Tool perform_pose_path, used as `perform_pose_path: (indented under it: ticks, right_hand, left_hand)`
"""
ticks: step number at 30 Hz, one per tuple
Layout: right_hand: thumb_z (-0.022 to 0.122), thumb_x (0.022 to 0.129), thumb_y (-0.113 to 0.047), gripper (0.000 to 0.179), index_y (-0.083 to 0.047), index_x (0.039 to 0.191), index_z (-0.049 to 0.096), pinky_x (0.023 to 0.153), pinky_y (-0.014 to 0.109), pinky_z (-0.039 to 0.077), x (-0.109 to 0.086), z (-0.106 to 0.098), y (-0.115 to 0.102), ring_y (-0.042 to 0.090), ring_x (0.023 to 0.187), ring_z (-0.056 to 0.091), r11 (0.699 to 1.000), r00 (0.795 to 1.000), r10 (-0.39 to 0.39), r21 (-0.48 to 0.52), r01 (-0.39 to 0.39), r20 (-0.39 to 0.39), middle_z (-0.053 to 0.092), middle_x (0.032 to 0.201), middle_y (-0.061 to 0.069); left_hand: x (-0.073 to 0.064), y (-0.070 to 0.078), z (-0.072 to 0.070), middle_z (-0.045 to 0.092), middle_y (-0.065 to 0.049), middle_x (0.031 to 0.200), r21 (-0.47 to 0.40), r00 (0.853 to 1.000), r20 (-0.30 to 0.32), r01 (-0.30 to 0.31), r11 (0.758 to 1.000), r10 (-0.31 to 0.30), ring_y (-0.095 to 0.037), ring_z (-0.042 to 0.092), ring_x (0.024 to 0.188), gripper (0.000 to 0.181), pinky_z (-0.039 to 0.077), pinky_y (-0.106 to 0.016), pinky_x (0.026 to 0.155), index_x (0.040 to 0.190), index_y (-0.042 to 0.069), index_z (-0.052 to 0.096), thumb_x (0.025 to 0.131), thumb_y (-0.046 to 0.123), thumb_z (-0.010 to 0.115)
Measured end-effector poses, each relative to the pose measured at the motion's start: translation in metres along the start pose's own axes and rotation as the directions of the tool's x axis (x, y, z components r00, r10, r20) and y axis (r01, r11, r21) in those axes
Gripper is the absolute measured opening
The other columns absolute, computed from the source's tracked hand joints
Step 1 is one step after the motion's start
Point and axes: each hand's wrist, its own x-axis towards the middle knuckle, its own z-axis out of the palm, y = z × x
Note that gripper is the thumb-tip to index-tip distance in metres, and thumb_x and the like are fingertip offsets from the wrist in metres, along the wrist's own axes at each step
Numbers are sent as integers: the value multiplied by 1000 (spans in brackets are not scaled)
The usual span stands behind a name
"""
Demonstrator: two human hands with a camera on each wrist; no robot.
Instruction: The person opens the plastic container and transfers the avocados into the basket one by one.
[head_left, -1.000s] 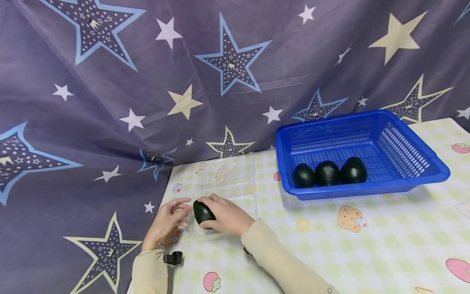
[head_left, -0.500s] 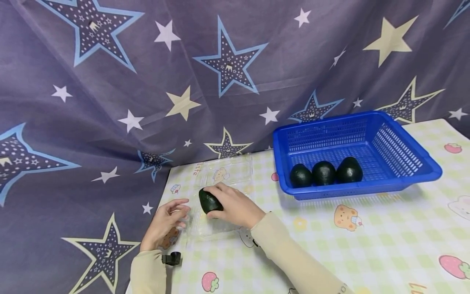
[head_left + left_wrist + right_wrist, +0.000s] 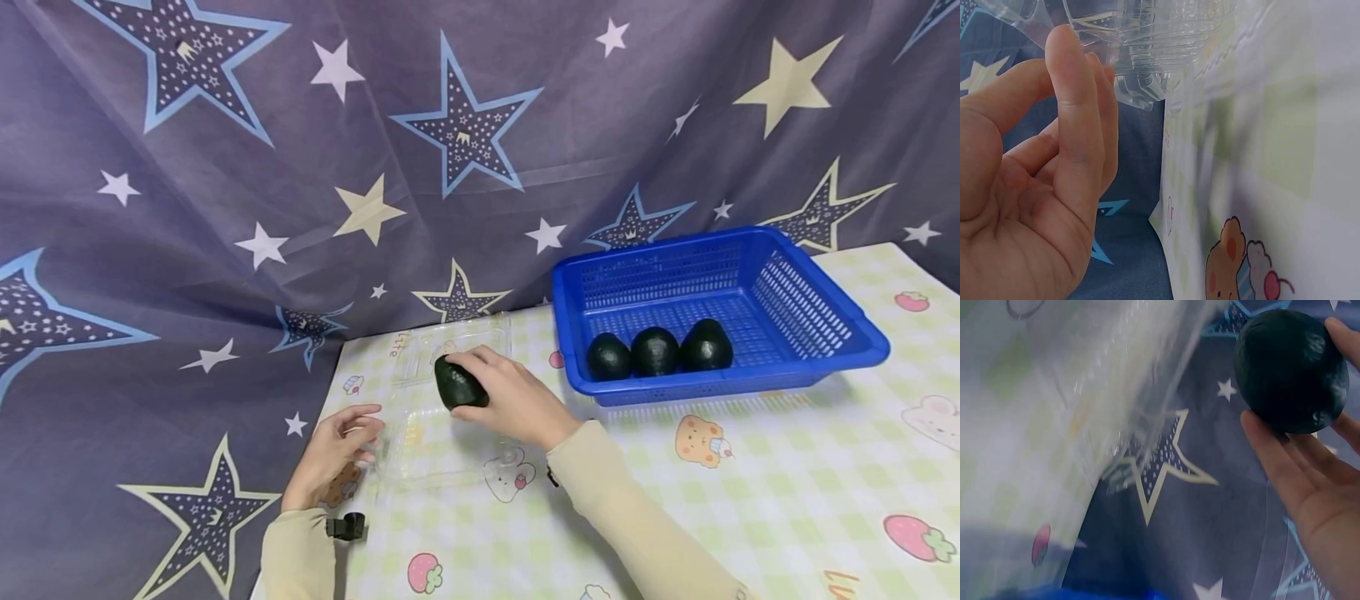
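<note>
My right hand (image 3: 517, 402) grips a dark green avocado (image 3: 459, 384) between thumb and fingers, raised over a clear plastic clamshell box (image 3: 420, 479). In the right wrist view the avocado (image 3: 1291, 372) sits at the fingertips, apart from the box. The box lies open, its lid (image 3: 408, 367) folded back toward the curtain, and no avocado shows in it. At the box's left side is my left hand (image 3: 336, 457), fingers loosely bent with nothing in them. In the left wrist view its fingertips are close to the plastic (image 3: 1147, 44); whether they touch it I cannot tell.
A blue plastic basket (image 3: 750, 385) stands at the back right. Inside it, three avocados (image 3: 655, 352) line up along the near left side. A star-patterned curtain (image 3: 300, 183) hangs behind the checked tablecloth (image 3: 637, 500).
The right hand has lifted the avocado up from the near part of the box and carried it right and toward the back. The left hand stays nearly still.
</note>
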Motion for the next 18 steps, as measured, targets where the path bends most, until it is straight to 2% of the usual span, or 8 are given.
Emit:
perform_pose_path:
  ticks: [8,12,18]
  right_hand:
    - [80,85,-38,65,-20,141,53,90,40,57,-9,-27,10,22,108,65,998,994,61,20,-60,-88,59,132,3]
    - [80,85,-39,66,-22,142,52,89,41,56,-14,-38,17,25,105,65,995,990,96,6,-95,-107,57,135,4]
    - [78,85,-44,69,-21,144,51,95,46,54,-20,-50,28,30,118,60,993,986,113,-14,-115,-124,54,142,6]
  left_hand:
    - [0,1,0,63,-23,113,-6,1000,1,1,1000,-1,-24,66,86,52,62,-32,64,140,-6,48,98,19,66]
    - [1,0,0,62,-24,113,-6,1000,2,-2,1000,2,-24,66,85,53,62,-32,64,140,-7,48,98,20,66]
    - [1,0,0,63,-22,112,-10,1000,4,-5,1000,5,-23,66,85,52,62,-32,63,140,-7,48,98,19,65]
